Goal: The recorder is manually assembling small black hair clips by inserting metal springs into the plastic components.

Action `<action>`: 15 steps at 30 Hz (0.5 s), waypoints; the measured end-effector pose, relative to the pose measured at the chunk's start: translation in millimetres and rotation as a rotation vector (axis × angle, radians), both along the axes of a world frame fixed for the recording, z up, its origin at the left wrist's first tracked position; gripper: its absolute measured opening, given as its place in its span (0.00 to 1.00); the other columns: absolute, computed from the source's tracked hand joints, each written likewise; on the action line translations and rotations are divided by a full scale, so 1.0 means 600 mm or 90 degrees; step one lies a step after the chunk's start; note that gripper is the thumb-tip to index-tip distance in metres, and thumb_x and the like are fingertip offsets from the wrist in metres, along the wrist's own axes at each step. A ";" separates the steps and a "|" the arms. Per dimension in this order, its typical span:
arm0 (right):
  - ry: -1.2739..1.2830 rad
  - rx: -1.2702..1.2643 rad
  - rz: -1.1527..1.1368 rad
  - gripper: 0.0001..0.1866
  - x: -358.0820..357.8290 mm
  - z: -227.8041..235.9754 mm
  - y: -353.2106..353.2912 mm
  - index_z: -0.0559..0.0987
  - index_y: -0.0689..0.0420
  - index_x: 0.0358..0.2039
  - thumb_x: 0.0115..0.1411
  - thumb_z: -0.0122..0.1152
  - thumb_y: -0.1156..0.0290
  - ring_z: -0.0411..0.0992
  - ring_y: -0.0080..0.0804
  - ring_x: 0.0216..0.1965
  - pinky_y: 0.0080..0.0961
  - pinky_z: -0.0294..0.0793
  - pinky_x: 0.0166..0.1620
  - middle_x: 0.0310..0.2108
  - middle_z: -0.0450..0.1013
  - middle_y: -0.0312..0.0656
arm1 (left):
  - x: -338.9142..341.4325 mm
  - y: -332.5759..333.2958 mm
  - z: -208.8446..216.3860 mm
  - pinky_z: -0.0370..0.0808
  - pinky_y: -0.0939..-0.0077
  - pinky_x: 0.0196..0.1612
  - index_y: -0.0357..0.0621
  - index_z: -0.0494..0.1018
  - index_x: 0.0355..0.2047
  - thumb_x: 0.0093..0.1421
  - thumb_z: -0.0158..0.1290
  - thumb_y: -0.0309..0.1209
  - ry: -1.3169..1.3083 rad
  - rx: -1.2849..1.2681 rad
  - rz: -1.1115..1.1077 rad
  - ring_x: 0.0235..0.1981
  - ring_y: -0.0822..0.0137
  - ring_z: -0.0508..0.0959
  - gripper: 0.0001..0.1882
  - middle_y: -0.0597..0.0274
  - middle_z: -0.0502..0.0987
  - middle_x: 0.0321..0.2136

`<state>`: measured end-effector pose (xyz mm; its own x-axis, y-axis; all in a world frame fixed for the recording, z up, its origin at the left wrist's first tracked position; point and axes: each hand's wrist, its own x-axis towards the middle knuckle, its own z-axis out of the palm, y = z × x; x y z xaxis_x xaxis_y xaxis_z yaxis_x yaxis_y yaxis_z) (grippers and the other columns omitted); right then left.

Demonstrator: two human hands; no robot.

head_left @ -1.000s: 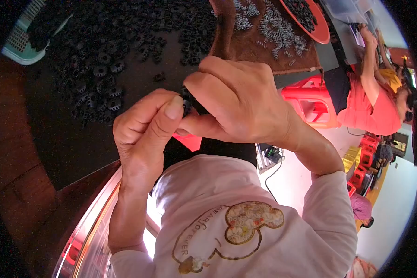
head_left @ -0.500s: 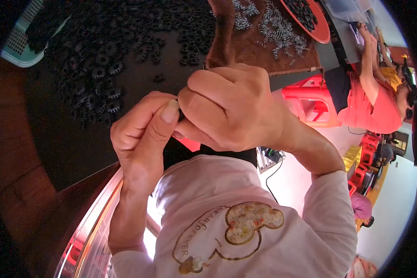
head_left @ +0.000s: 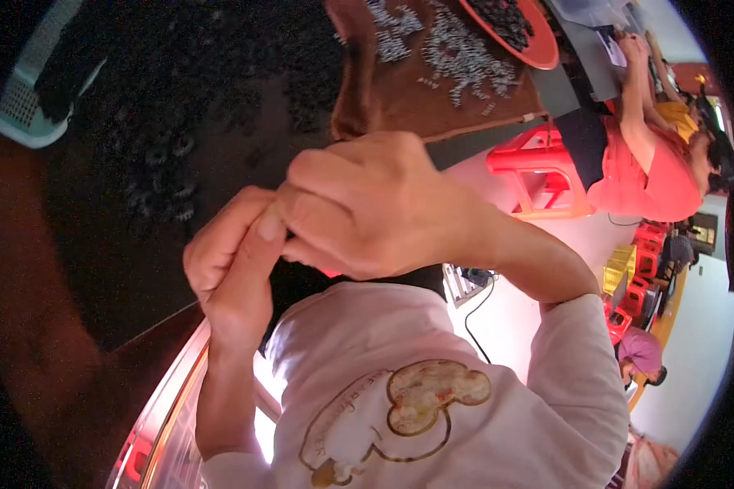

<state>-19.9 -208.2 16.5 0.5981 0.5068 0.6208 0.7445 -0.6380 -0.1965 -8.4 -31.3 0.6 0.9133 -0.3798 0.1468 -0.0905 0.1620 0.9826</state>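
Note:
My left hand (head_left: 232,265) and my right hand (head_left: 375,204) meet above the near edge of the dark table. Both are closed, with the left thumb and fingertips pressed against the right fist. Whatever small thing they grip is hidden between the fingers. Beyond them lie many small black toothed plastic pieces (head_left: 159,175), heaped and scattered across the tabletop. Small silvery coil springs (head_left: 469,61) are spread on a brown cloth (head_left: 408,102), ahead and to the right of my hands.
A pale green mesh basket (head_left: 24,110) holds black pieces at the far left. An orange-red dish (head_left: 546,53) of dark pieces sits behind the springs. To the right are a red stool (head_left: 538,175) and a seated person in a red top (head_left: 661,183).
My joined hands have shifted slightly left and nearer to me, still pressed together. A dark sliver that showed between the fingertips is no longer visible. The whole view has tilted a little.

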 end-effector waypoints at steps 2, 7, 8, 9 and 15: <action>-0.011 0.025 0.005 0.13 -0.001 -0.008 0.000 0.71 0.59 0.24 0.41 0.67 0.70 0.66 0.27 0.17 0.24 0.62 0.15 0.22 0.61 0.36 | 0.001 -0.002 -0.004 0.64 0.82 0.30 0.29 0.72 0.29 0.59 0.50 0.23 0.003 -0.025 -0.003 0.26 0.74 0.68 0.06 0.62 0.72 0.24; 0.059 0.045 -0.074 0.17 -0.019 0.010 -0.030 0.70 0.55 0.21 0.43 0.67 0.59 0.69 0.34 0.19 0.30 0.69 0.18 0.19 0.63 0.38 | 0.001 -0.012 0.001 0.65 0.82 0.26 0.29 0.73 0.28 0.63 0.48 0.27 -0.039 0.006 -0.046 0.22 0.74 0.69 0.11 0.58 0.74 0.26; 0.042 0.036 -0.107 0.17 -0.017 0.013 -0.051 0.70 0.56 0.21 0.44 0.67 0.58 0.69 0.34 0.19 0.30 0.68 0.18 0.20 0.64 0.39 | 0.001 -0.012 0.000 0.66 0.82 0.26 0.30 0.73 0.28 0.63 0.48 0.28 0.005 -0.034 -0.042 0.21 0.74 0.70 0.12 0.56 0.75 0.26; 0.025 0.027 -0.139 0.17 -0.012 0.017 -0.078 0.71 0.56 0.22 0.46 0.67 0.58 0.69 0.35 0.20 0.30 0.68 0.18 0.20 0.65 0.39 | 0.002 -0.011 -0.003 0.67 0.82 0.25 0.30 0.73 0.27 0.64 0.48 0.29 0.049 -0.073 -0.038 0.20 0.74 0.70 0.13 0.55 0.76 0.27; 0.165 0.176 -0.506 0.18 -0.006 0.062 -0.263 0.77 0.65 0.39 0.56 0.64 0.63 0.73 0.24 0.29 0.24 0.73 0.33 0.28 0.75 0.42 | 0.004 -0.010 -0.004 0.67 0.83 0.24 0.31 0.73 0.27 0.65 0.47 0.30 0.009 -0.022 -0.058 0.18 0.75 0.69 0.14 0.54 0.76 0.27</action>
<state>-23.7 -366.0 53.9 0.8490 -0.2682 0.4553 0.0103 -0.8531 -0.5217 -5.7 -37.2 -2.0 0.8772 -0.4567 0.1479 -0.0596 0.2020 0.9776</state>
